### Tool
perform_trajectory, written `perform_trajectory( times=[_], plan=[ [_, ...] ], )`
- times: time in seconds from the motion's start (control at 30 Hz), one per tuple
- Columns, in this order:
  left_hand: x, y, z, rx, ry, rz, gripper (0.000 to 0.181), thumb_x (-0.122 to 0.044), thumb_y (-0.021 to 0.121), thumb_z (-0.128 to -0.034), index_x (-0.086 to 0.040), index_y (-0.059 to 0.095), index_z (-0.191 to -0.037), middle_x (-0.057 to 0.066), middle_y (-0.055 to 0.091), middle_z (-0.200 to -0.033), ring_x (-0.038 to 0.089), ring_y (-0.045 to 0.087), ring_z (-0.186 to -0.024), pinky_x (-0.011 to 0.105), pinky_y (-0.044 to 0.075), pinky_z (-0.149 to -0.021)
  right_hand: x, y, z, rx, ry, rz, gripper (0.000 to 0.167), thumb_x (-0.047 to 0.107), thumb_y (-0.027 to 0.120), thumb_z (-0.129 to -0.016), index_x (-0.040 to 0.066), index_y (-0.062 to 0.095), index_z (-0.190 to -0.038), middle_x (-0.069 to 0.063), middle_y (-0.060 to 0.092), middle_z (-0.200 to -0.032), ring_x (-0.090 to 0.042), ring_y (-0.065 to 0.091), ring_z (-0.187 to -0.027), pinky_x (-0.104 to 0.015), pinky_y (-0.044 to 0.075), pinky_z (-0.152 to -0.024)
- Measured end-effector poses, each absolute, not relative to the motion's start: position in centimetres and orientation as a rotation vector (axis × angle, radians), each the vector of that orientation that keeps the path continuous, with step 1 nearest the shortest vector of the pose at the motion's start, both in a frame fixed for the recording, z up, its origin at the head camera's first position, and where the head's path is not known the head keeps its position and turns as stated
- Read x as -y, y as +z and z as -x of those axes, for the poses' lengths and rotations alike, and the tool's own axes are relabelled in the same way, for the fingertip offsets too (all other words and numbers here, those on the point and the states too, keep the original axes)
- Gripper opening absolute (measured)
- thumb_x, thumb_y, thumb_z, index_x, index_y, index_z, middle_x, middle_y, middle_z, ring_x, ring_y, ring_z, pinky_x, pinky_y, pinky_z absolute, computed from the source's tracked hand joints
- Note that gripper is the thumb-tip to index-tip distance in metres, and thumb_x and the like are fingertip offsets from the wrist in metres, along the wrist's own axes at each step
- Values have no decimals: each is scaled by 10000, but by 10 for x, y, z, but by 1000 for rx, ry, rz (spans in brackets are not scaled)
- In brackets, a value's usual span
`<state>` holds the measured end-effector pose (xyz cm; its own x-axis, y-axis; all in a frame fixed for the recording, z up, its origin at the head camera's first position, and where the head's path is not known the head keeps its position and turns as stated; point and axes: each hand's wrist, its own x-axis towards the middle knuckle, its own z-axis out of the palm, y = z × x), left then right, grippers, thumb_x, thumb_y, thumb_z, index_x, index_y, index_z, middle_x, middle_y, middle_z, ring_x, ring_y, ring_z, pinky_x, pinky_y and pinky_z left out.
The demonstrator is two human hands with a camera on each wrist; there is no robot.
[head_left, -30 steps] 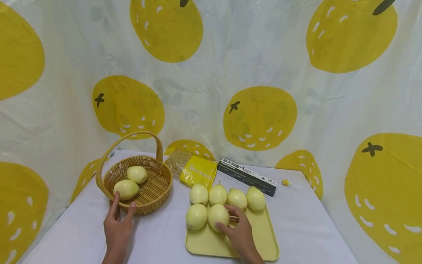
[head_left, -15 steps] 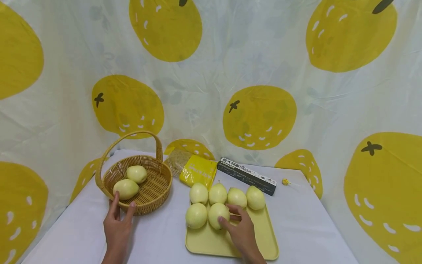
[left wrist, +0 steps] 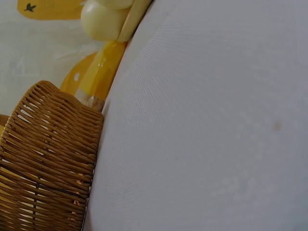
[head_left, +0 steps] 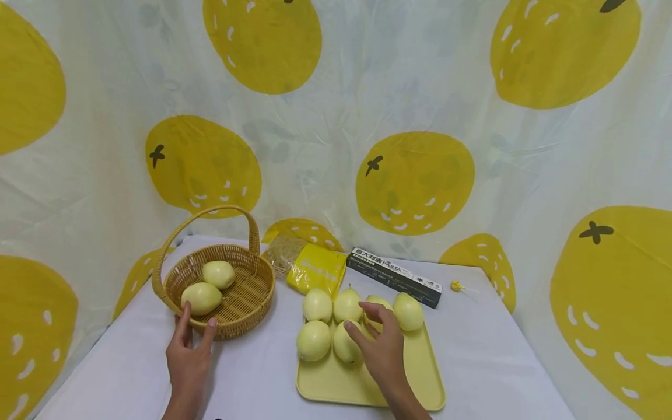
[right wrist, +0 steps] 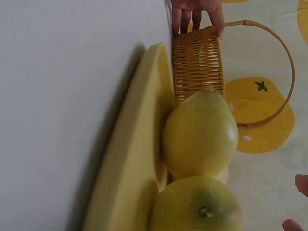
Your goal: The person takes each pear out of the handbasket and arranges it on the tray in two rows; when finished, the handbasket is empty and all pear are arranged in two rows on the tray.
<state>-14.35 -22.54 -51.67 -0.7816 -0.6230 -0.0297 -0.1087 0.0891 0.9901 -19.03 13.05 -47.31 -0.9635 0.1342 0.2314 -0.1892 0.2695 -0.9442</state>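
Hovers with right hand [head_left: 382,353], with fingers apart, at a front-row pear [head_left: 343,346] on yellow tray [head_left: 336,389]; perhaps touches it, hard to tell. Rests left hand [head_left: 189,363], with fingers parted, on rim of wicker basket [head_left: 245,324].

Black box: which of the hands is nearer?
Right hand: over the tray, short of the box. Left hand: at the basket, well left of the box.
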Motion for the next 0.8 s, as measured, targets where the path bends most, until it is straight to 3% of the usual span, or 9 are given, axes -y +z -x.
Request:
perform_trajectory(
  times=[0.3,0.47,0.8],
  plan=[
    [225,-515,143,1982,-1726,-713,769,-404,690,-1041,-442,231,-1657,-180,116,-1761,172,72,-1659,276,96,-1372,-95,-434,195,2255,1808,-203,448,201,931,-830,258,731,-1226,19,663,-1272,-229,604,-1217,-455,608,-1108],
    [225,-515,143,1974,-1742,-706,769,-406,684,-1044,-440,222,-1658,-194,108,-1760,158,53,-1658,274,76,-1374,-77,-422,194,2225,1843,-292,418,219,926,-833,263,737,-1204,-18,661,-1246,-266,601,-1211,-450,610,-1106],
    [226,-517,144,1978,-1741,-697,772,-417,687,-1040,-453,215,-1649,-185,96,-1763,158,44,-1659,263,53,-1371,-43,-409,194,2176,1904,-376,358,237,916,-849,291,739,-1155,46,673,-1232,-157,598,-1172,-423,611,-1104]
  ],
)
